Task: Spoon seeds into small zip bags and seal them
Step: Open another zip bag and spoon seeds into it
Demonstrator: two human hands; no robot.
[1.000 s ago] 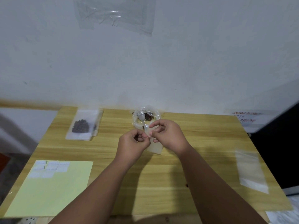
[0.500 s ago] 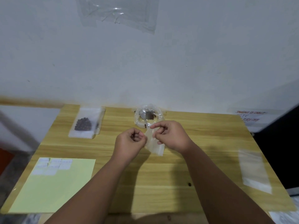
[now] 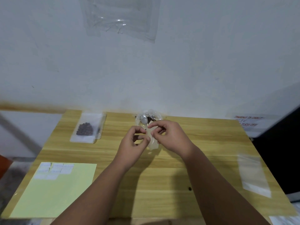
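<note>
The small zip bag (image 3: 153, 142) hung just above the bench (image 3: 162, 200), between the two hands, a little short of the middle of the far edge, its lower end close to the wood.

A sheet of clear plastic (image 3: 120, 18) was stuck high on the wall behind the bench. A pale yellow-green sheet (image 3: 53, 195) filled the near left corner. A stack of flat clear bags (image 3: 253, 174) lay along the right edge. A clear packet of dark seeds (image 3: 86, 128) lay flat at the far left corner. A crumpled clear bag of seeds (image 3: 154, 115) sat at the middle of the far edge, just beyond the hands.

The right hand (image 3: 172, 137) pinched the upper part of the small zip bag between thumb and forefinger, its other fingers curled loosely behind. The left hand (image 3: 133, 146) was held beside the bag with its fingers curled and a gap between forefinger and thumb. The thumb tip reached the bag's left edge, but whether it gripped the bag could not be told.

A clear plastic spoon (image 3: 144, 119) rested with its bowl in the crumpled bag. Small white labels (image 3: 55, 170) lay in rows on the far end of the yellow-green sheet. A small dark spot (image 3: 189, 189) marked the bench between the forearms.
</note>
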